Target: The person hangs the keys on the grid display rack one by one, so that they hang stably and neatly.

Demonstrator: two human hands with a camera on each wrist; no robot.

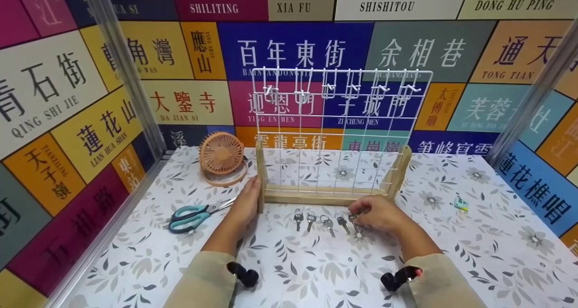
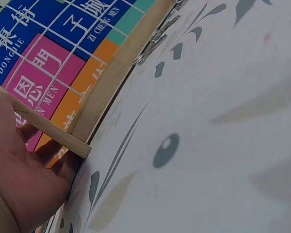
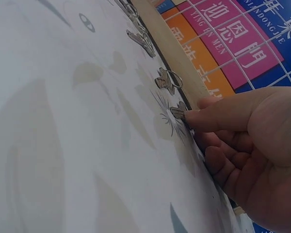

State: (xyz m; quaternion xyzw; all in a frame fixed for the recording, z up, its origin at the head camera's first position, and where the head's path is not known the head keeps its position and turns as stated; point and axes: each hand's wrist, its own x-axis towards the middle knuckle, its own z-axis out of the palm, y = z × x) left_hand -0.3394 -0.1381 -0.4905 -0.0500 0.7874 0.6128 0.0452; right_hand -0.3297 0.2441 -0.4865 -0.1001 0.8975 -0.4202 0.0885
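Observation:
A white wire grid stands upright in a wooden stand, with several white hooks along its top. My left hand grips the stand's left post; the left wrist view shows this hand with its fingers behind the post. In front of the base lie several keys with rings in a row. At the row's right end, my right hand pinches a key. Seen from the right wrist, thumb and forefinger of the hand hold the key low at the table, beside another ringed key.
Scissors with teal handles lie left of my left hand. An orange fan stands behind them. Off to the right is a small green and white packet. Printed panels surround the patterned tabletop at the back and sides.

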